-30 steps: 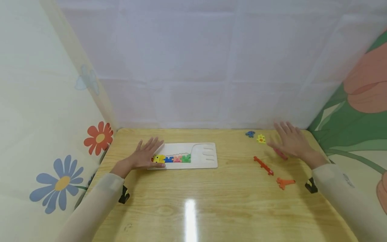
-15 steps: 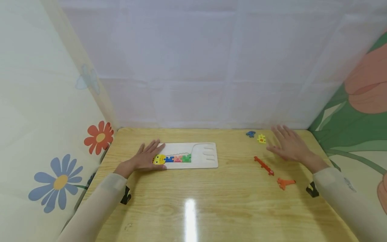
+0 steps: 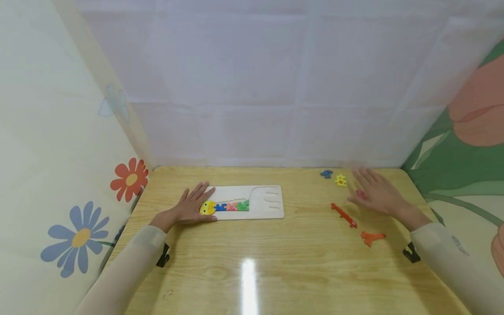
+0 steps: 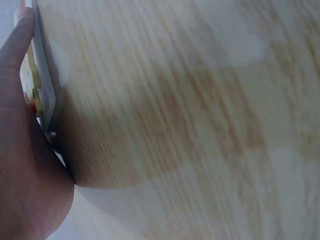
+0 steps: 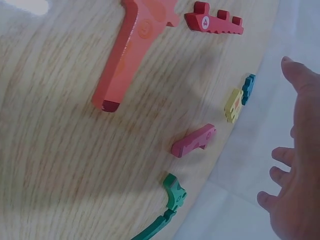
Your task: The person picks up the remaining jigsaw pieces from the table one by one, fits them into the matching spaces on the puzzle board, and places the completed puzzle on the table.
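Note:
In the head view, my left hand (image 3: 189,206) rests with spread, straight fingers on the left end of a white puzzle board (image 3: 271,213). Its thumb lies along the near edge. Set in the board are a yellow giraffe head (image 3: 207,208) and blue, pink and green pieces (image 3: 243,205). My right hand (image 3: 376,192) hovers above the table at the right, fingers extended and holding nothing. Below it a pink piece (image 5: 194,140) shows, partly covered in the head view. Nearby lie a red piece (image 3: 344,215), an orange piece (image 3: 372,237), a yellow piece (image 3: 341,180) and a blue piece (image 3: 326,174).
Green pieces (image 5: 174,192) lie near the table edge in the right wrist view, hidden by the right arm in the head view. A white cloth wall (image 3: 236,131) rises behind the wooden table (image 3: 299,262). Flowered cloths flank both sides.
My right hand has drifted slightly toward me, and the pink piece shows between its thumb and fingers. My left hand shifted slightly at first, uncovering more of the giraffe head, then stayed still.

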Available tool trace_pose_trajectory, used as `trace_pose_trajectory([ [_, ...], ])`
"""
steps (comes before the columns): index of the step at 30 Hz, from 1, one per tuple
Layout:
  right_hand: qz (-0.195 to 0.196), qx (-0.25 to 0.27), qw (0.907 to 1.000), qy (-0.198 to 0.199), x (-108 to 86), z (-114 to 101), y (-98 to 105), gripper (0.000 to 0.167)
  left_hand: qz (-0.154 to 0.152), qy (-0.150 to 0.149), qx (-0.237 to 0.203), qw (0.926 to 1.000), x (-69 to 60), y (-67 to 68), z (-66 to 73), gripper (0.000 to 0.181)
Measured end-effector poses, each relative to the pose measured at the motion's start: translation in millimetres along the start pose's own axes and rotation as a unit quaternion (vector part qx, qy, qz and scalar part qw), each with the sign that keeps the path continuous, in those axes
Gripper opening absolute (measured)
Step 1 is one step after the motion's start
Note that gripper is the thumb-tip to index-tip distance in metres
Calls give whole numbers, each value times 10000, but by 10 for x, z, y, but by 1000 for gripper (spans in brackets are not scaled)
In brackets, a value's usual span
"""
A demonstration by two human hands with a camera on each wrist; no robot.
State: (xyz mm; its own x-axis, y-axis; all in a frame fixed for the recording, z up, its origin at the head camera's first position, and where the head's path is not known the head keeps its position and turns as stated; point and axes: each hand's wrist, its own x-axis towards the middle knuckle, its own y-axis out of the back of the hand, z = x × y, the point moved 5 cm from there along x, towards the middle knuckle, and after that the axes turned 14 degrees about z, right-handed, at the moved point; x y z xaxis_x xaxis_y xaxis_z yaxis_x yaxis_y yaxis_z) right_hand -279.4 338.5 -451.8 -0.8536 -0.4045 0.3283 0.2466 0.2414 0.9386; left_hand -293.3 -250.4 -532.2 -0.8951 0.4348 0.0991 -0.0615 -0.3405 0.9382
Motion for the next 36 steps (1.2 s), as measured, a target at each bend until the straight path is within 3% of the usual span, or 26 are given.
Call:
trace_pose_trajectory([
  [8, -178, 149, 9997, -7, -53, -37, -29, 96, 82, 61, -99, 9999, -29, 8, -18, 110],
  [18, 31, 75, 9993, 352, -137, -54, -54, 92, 35, 77, -119, 9999, -16, -15, -9, 111],
  [24, -166, 239, 9994, 178, -213, -60, -117, 89, -16, 89, -104, 9999, -10, 4, 24, 110],
  [36, -152, 316, 9991, 258, -296, -150, -193, 89, -7, 98, -8, 10000, 1, 9, 6, 110],
])
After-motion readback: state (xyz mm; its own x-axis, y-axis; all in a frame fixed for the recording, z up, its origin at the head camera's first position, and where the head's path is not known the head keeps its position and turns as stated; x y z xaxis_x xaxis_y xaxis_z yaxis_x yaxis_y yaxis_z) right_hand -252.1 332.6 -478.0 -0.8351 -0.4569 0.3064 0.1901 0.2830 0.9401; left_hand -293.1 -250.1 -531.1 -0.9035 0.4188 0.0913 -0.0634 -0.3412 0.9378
